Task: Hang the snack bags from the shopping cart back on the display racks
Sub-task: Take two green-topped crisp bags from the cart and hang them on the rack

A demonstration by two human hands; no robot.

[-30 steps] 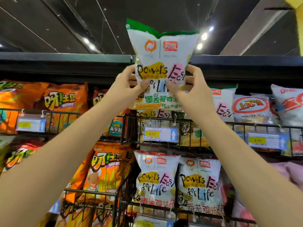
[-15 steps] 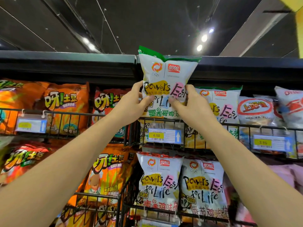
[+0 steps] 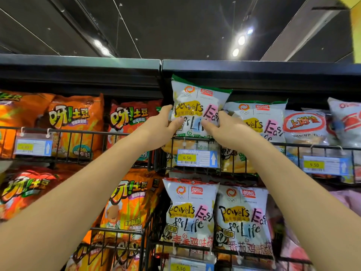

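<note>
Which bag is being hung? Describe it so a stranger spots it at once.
Start at the black top shelf, then drop to the wire rack with the 6.50 tag. Just above that tag is a white, green-topped bag. Unlike its twin to the right, it sits higher, held by the left hand and right hand.

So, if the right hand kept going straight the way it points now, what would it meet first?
The right hand grips the green-topped snack bag, so that comes first. Beyond it, the hand would probably meet whatever sits behind in the top wire basket, though depth there is unclear.
</note>
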